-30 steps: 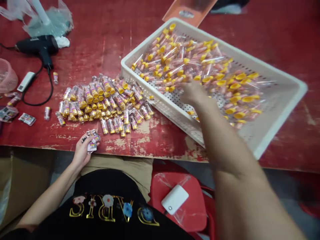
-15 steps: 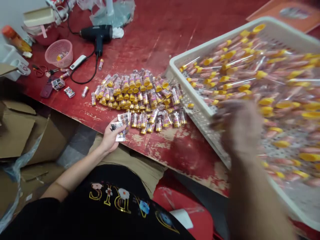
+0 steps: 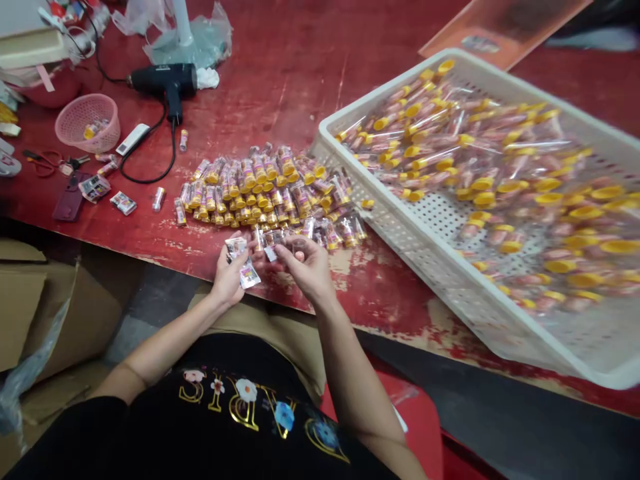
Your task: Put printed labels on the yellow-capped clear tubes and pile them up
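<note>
The right hand (image 3: 307,267) closes its thumb and fingertips on a small clear tube (image 3: 297,247) over the near edge of the red table (image 3: 280,87). The fingers cover most of the tube, so its long axis cannot be told for sure. Just at 9 o'clock from it, the left hand (image 3: 227,277) grips a thin stack of printed labels (image 3: 243,265) between thumb and fingers. The stack is tilted, its long side running from 11 to 5 o'clock, and the two hands nearly meet. Directly at 12 o'clock, touching distance from the fingertips, lies a pile of labelled tubes (image 3: 270,190) with yellow caps, all on their sides and packed in rough rows. It stands between the hands and the rest of the tabletop. At 2 o'clock a white perforated basket (image 3: 400,227) sits askew, one corner almost against the pile, and holds unlabelled tubes (image 3: 475,153), many lying along the 8-to-2 line. At 10 o'clock two stray tubes (image 3: 159,198) lie apart from the pile, near loose label packs (image 3: 123,203). Farther out that way are a black heat gun (image 3: 165,80) with its looping cord and a pink basket (image 3: 87,123). Cardboard (image 3: 25,300) lies below the table at 9 o'clock.
</note>
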